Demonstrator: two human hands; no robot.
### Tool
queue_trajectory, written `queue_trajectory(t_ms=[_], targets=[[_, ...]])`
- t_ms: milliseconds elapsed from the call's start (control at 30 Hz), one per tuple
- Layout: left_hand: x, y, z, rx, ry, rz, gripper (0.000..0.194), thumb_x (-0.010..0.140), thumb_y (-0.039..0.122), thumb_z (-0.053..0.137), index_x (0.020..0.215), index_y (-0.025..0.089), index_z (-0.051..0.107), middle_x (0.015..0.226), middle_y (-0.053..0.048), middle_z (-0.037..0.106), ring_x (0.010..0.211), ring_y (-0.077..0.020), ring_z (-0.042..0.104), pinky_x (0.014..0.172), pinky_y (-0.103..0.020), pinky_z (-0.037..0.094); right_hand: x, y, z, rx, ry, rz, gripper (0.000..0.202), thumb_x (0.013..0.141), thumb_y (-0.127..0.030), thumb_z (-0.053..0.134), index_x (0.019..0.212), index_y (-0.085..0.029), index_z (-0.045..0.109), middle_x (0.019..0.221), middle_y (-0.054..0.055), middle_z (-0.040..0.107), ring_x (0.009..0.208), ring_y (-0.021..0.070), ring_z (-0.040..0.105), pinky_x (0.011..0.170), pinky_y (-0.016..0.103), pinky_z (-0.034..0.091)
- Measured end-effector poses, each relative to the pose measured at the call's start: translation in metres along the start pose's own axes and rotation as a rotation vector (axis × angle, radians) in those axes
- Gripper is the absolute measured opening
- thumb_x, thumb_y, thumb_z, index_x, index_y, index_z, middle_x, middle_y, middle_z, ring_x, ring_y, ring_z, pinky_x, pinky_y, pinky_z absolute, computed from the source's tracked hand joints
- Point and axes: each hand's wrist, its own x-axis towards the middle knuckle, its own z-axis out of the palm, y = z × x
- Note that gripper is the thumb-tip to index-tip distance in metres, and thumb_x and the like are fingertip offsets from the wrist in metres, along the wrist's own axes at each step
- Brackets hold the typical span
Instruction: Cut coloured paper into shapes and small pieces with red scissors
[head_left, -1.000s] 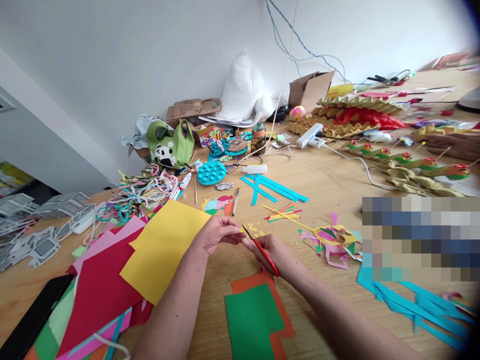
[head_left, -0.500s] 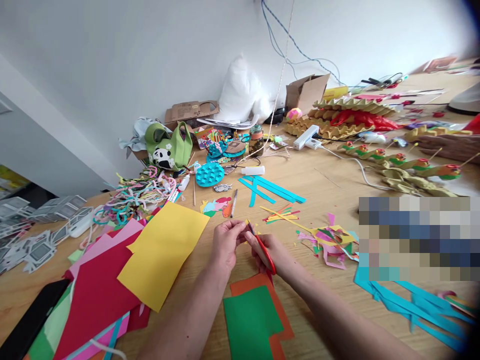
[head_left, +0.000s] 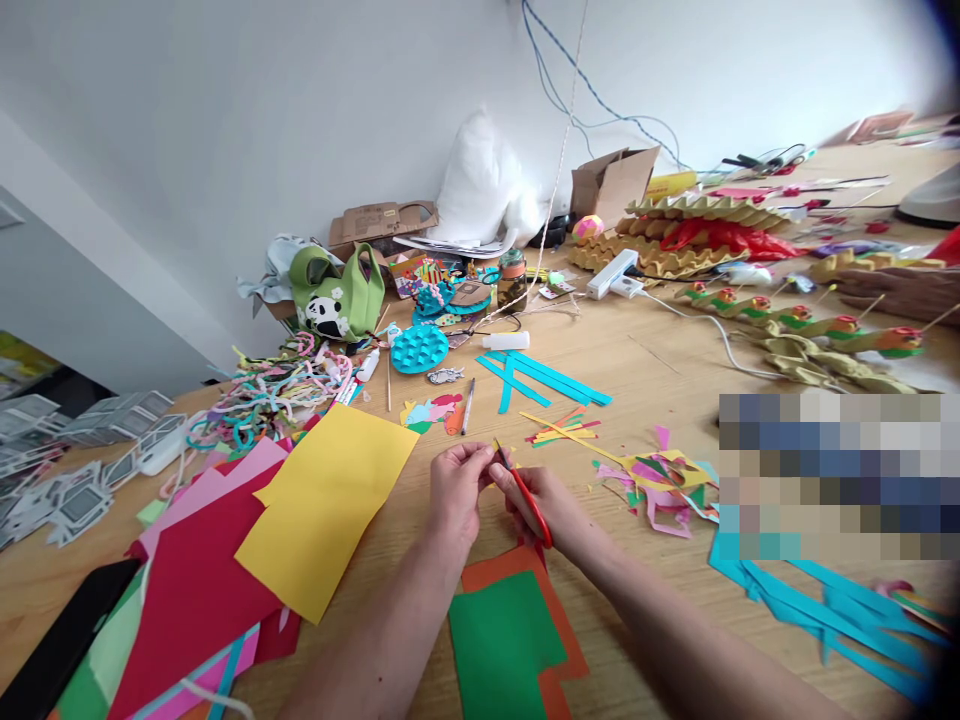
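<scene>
My right hand is closed round the red handles of a pair of scissors, whose dark blades point up and away toward my left fingertips. My left hand is pinched close beside the blades on a small piece of yellow paper, mostly hidden by the fingers. Below the hands lies a green sheet of paper on top of an orange sheet, both with a corner cut out. To the left are yellow sheets over a red sheet.
Blue paper strips, thin coloured strips, and paper scraps lie ahead and right. Small cut-out shapes sit beside a pen. A black phone-like object is at left. Another person's hand rests far right.
My left hand has shifted very slightly to the right, and the yellow bit at its fingertips shows less. The right hand and scissors have barely moved.
</scene>
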Motion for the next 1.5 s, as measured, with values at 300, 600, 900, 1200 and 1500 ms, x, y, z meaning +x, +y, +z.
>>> queue_trajectory(t_ms=[300,600,900,1200,1500], targets=[[-0.001,-0.003,0.001,0.003,0.031,0.032,0.015,0.059,0.023,0.070,0.068,0.014,0.062,0.068,-0.006,0.070,0.065,-0.0167,0.065,0.065,-0.028,0.051,0.003,0.006,0.000,0.024,-0.016,-0.004,0.057,0.075,-0.073,0.050,0.055,-0.020,0.042,0.039,-0.004,0.043,0.031,0.0097,0.045,0.031,0.021,0.033],[-0.002,-0.004,0.002,-0.013,0.048,0.048,0.014,0.060,0.023,0.071,0.068,0.014,0.063,0.069,-0.005,0.069,0.066,-0.0155,0.064,0.066,-0.027,0.050,0.002,0.006,0.000,-0.014,0.004,-0.023,0.058,0.076,-0.073,0.048,0.053,-0.020,0.040,0.038,-0.004,0.043,0.031,0.0099,0.045,0.033,0.021,0.034],[0.000,-0.003,0.001,-0.042,0.009,0.010,0.017,0.060,0.025,0.072,0.066,0.012,0.063,0.068,-0.007,0.069,0.062,-0.0155,0.064,0.062,-0.027,0.050,0.002,0.006,-0.002,0.021,0.028,-0.025,0.057,0.076,-0.071,0.050,0.054,-0.019,0.041,0.036,-0.005,0.042,0.029,0.0095,0.044,0.032,0.020,0.033],[0.002,-0.007,-0.001,-0.044,0.060,0.029,0.016,0.057,0.022,0.072,0.064,0.012,0.062,0.065,-0.005,0.069,0.058,-0.0133,0.062,0.061,-0.026,0.049,0.000,0.004,-0.003,0.086,0.040,-0.023,0.055,0.075,-0.068,0.054,0.054,-0.019,0.041,0.037,-0.006,0.040,0.027,0.0081,0.042,0.028,0.019,0.028],[0.014,0.009,-0.015,0.013,-0.073,-0.043,0.020,0.056,0.022,0.075,0.069,0.013,0.062,0.070,-0.009,0.072,0.064,-0.0175,0.068,0.065,-0.028,0.052,-0.004,-0.004,-0.002,0.058,-0.014,0.025,0.059,0.074,-0.070,0.053,0.048,-0.019,0.040,0.029,-0.005,0.039,0.025,0.0077,0.039,0.028,0.018,0.027]])
